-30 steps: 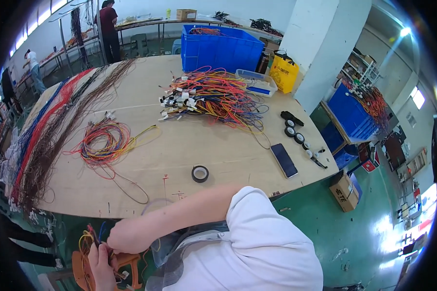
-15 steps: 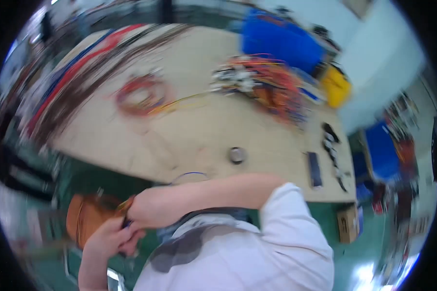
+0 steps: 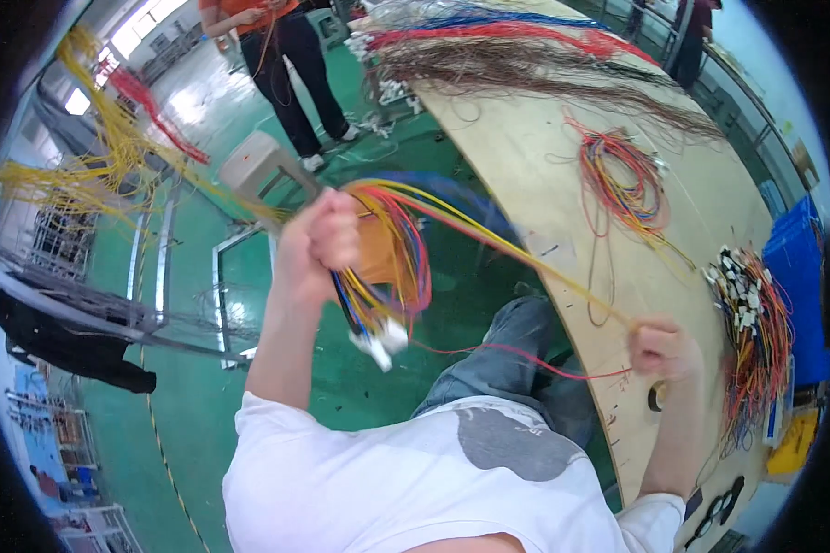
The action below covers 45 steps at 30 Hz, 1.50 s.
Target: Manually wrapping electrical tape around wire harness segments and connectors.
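A coiled bundle of coloured wires hangs from my left hand, whose fingers are closed round it. White connectors dangle from the bundle's lower end. Several yellow and red wires stretch taut from there across to my right hand, closed on them over the table edge. One thin red wire sags below between the two hands. Behind the bundle shows an orange-brown surface, partly hidden.
On the wooden table lie long loose wires, another wire coil, a heap of wires with white connectors and a tape roll. A stool, yellow wires on a rack and a person are to the left.
My view has swung left. My hands, close together before, are now far apart, the left raised with the bundle and the right out by the table, wires stretched between them.
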Each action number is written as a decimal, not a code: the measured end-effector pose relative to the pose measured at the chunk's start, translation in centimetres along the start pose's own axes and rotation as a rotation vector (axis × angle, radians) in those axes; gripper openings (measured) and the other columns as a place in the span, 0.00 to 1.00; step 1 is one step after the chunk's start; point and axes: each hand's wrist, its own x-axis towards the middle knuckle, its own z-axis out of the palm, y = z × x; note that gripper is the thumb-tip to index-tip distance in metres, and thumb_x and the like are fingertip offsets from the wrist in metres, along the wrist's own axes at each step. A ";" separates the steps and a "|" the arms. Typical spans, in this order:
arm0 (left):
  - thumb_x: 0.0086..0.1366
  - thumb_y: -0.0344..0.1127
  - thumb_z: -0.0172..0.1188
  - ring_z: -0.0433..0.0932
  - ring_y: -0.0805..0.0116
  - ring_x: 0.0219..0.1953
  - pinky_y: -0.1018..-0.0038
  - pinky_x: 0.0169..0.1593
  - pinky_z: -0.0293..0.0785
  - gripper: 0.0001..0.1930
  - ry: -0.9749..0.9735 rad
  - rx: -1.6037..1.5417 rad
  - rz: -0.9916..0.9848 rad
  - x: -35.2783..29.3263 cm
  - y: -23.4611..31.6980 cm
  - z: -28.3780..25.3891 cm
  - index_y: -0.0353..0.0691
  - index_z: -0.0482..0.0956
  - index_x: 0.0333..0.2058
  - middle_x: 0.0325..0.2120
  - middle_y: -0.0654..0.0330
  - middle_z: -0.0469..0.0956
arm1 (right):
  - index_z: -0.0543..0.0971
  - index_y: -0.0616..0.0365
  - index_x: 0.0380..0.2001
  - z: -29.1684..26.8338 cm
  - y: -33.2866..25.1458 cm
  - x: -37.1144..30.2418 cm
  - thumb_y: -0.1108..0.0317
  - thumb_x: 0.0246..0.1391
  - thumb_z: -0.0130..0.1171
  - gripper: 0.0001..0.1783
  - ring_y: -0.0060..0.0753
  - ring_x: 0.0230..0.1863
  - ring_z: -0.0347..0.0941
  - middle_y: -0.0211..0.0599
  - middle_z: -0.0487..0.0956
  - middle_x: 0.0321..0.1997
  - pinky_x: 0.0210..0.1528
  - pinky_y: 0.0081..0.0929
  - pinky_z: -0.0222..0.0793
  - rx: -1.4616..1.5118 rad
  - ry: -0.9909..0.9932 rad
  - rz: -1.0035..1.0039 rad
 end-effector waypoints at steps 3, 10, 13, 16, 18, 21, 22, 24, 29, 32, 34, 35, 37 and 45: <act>0.63 0.37 0.40 0.50 0.86 0.11 0.86 0.15 0.46 0.09 0.042 0.189 0.138 0.2 3.3 -2.5 0.39 0.63 0.27 0.11 0.74 0.53 | 0.67 0.59 0.14 -1.3 0.7 0.0 0.66 0.50 0.46 0.13 0.14 0.11 0.53 0.22 0.59 0.10 0.13 0.15 0.50 0.007 0.215 -0.070; 0.63 0.39 0.41 0.75 0.64 0.29 0.73 0.35 0.72 0.10 0.261 0.834 0.413 2.9 -0.2 -1.2 0.39 0.65 0.28 0.30 0.48 0.74 | 0.73 0.60 0.22 4.5 -1.7 6.6 0.66 0.50 0.45 0.11 0.39 0.30 0.71 0.43 0.74 0.23 0.31 0.33 0.65 -1.297 0.379 0.179; 0.63 0.40 0.41 0.75 0.65 0.31 0.74 0.36 0.71 0.12 0.159 1.061 0.203 4.2 -6.5 0.4 0.36 0.65 0.30 0.28 0.49 0.74 | 0.73 0.62 0.24 8.3 -4.3 10.2 0.60 0.51 0.42 0.16 0.48 0.28 0.70 0.47 0.73 0.24 0.32 0.38 0.65 -1.161 0.150 -0.346; 0.63 0.39 0.41 0.64 0.77 0.14 0.81 0.19 0.61 0.12 0.023 1.492 0.010 5.1 -9.3 1.4 0.38 0.66 0.26 0.16 0.63 0.68 | 0.75 0.61 0.22 9.2 -6.1 12.2 0.58 0.49 0.46 0.17 0.45 0.26 0.71 0.47 0.74 0.22 0.29 0.36 0.65 -0.994 0.225 -0.454; 0.62 0.39 0.42 0.57 0.80 0.11 0.82 0.14 0.51 0.12 0.070 1.176 -0.243 4.9 -8.9 1.7 0.40 0.65 0.24 0.11 0.68 0.62 | 0.75 0.64 0.18 8.2 -6.2 11.8 0.56 0.47 0.50 0.19 0.36 0.20 0.69 0.44 0.73 0.19 0.23 0.30 0.64 -0.930 0.282 -0.382; 0.60 0.40 0.47 0.53 0.83 0.10 0.83 0.14 0.46 0.12 -0.026 0.978 -0.603 3.0 -6.3 1.6 0.36 0.67 0.30 0.11 0.70 0.59 | 0.71 0.62 0.14 5.0 -5.0 8.9 0.56 0.48 0.50 0.20 0.16 0.14 0.58 0.26 0.65 0.11 0.15 0.18 0.53 -0.543 0.028 -0.263; 0.58 0.41 0.49 0.53 0.83 0.10 0.84 0.13 0.45 0.13 -0.116 0.918 -0.552 2.1 -5.2 1.4 0.34 0.67 0.32 0.11 0.70 0.59 | 0.71 0.61 0.15 3.1 -4.6 7.3 0.55 0.48 0.50 0.20 0.12 0.15 0.57 0.23 0.63 0.12 0.15 0.15 0.52 -0.393 -0.068 -0.286; 0.53 0.40 0.55 0.54 0.84 0.10 0.84 0.13 0.45 0.17 -0.263 0.856 -0.455 0.4 -2.9 0.6 0.30 0.67 0.33 0.11 0.69 0.60 | 0.71 0.59 0.17 -0.3 -3.2 3.6 0.59 0.46 0.52 0.14 0.11 0.14 0.55 0.20 0.62 0.12 0.14 0.13 0.48 -0.327 0.078 -0.274; 0.56 0.39 0.51 0.52 0.83 0.10 0.83 0.13 0.46 0.11 0.183 0.768 -0.140 -0.2 0.4 -2.9 0.35 0.66 0.29 0.10 0.73 0.57 | 0.72 0.57 0.18 -4.5 1.4 0.9 0.61 0.47 0.50 0.12 0.12 0.13 0.52 0.19 0.60 0.11 0.14 0.13 0.46 -0.220 0.485 -0.142; 0.62 0.37 0.44 0.49 0.83 0.12 0.84 0.16 0.48 0.08 0.461 0.429 0.153 2.1 0.1 -4.0 0.40 0.65 0.27 0.12 0.72 0.56 | 0.74 0.59 0.23 -1.3 1.8 4.4 0.62 0.50 0.46 0.13 0.30 0.20 0.65 0.34 0.68 0.16 0.23 0.26 0.59 -0.790 0.658 0.022; 0.62 0.38 0.42 0.65 0.78 0.19 0.81 0.26 0.64 0.08 0.349 0.674 0.261 3.3 -1.5 -3.7 0.39 0.64 0.30 0.21 0.62 0.70 | 0.74 0.60 0.25 2.6 0.6 7.3 0.67 0.49 0.47 0.09 0.44 0.29 0.70 0.48 0.73 0.23 0.31 0.36 0.64 -1.119 0.495 -0.075; 0.62 0.38 0.42 0.72 0.74 0.24 0.78 0.32 0.69 0.09 0.389 0.807 0.310 4.0 -2.7 -3.4 0.38 0.64 0.32 0.26 0.56 0.74 | 0.74 0.61 0.25 4.5 -0.3 8.9 0.66 0.49 0.45 0.10 0.50 0.32 0.69 0.49 0.73 0.25 0.32 0.38 0.64 -1.129 0.422 -0.019; 0.62 0.37 0.42 0.75 0.64 0.34 0.73 0.39 0.70 0.11 0.201 0.982 0.271 5.0 -5.8 -2.5 0.35 0.63 0.37 0.33 0.47 0.73 | 0.73 0.63 0.24 7.9 -2.3 12.1 0.64 0.49 0.46 0.13 0.51 0.29 0.69 0.50 0.72 0.23 0.30 0.37 0.64 -1.124 0.235 -0.292; 0.60 0.36 0.45 0.54 0.82 0.10 0.85 0.13 0.46 0.07 -0.015 1.099 -0.362 5.7 -8.3 -0.2 0.43 0.64 0.25 0.12 0.70 0.60 | 0.72 0.60 0.18 6.1 -4.3 11.7 0.62 0.49 0.50 0.13 0.13 0.13 0.58 0.23 0.65 0.10 0.14 0.14 0.52 -0.413 -0.011 -0.268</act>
